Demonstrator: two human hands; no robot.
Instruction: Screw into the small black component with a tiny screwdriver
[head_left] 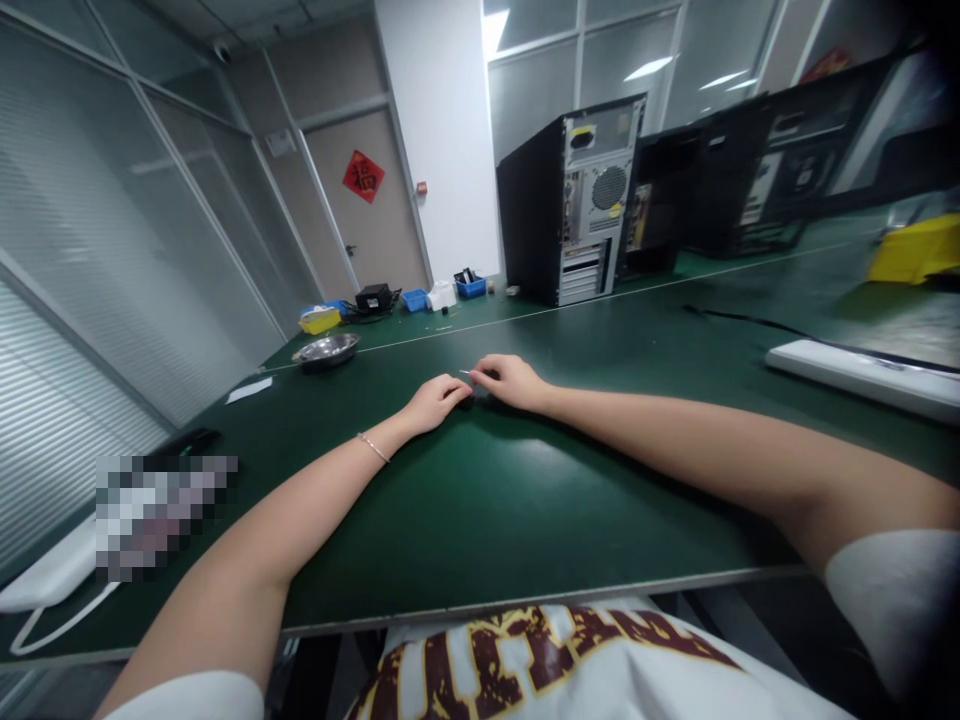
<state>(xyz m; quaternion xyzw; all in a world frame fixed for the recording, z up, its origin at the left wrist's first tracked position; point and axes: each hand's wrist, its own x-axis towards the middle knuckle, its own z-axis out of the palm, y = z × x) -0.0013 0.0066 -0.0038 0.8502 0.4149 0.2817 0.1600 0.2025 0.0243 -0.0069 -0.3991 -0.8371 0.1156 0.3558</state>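
Both hands meet above the green tabletop (525, 510), close together near the middle of the view. My right hand (514, 382) is closed, thumb and fingers pinched on a thin, pale, pin-like piece (465, 373) that points left. Its exact kind is too small to tell. Just left of it, my left hand (436, 402) is closed with its fingertips pressed together. Something small and dark (467, 401) shows by those fingertips, but I cannot make out what it is. A bracelet (373, 447) circles the left wrist.
Beyond the hands, a metal bowl (328, 350) lies at left, with blue bins (415, 299) behind. A black computer tower (532, 210) stands at the back. A white power strip (862, 372) is at right. White paper (250, 390) and a white device (56, 570) lie at left.
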